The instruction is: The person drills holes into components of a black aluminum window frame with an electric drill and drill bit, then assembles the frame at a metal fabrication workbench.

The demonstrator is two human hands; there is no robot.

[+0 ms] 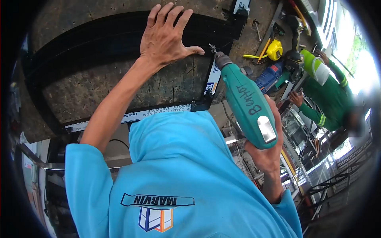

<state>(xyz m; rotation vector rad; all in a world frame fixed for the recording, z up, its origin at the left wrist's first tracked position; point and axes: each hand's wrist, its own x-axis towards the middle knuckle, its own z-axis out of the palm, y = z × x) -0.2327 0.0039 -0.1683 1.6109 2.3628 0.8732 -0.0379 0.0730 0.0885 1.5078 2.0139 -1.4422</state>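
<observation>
My left hand (163, 39) lies with fingers spread over the curved black frame (107, 33), thumb pointing toward the drill. In my right hand (268, 154) is a green power drill (248, 103), gripped at its rear end, with handwriting on its body. Its chuck (222, 59) holds a bit (212, 47) whose tip overlaps the black frame near its right corner, just beyond my left thumb. Labelled protective tape (212, 79) covers part of the frame's right-hand bar, and a printed strip (154, 112) runs along the bar nearest my body.
The frame rests on a worn wooden workbench (158, 87). To the right are a yellow tape measure (274, 50), a pencil (264, 49), a blue power tool (269, 77) and a screw-like piece (257, 29). A co-worker in a green shirt (327, 91) stands at the right side.
</observation>
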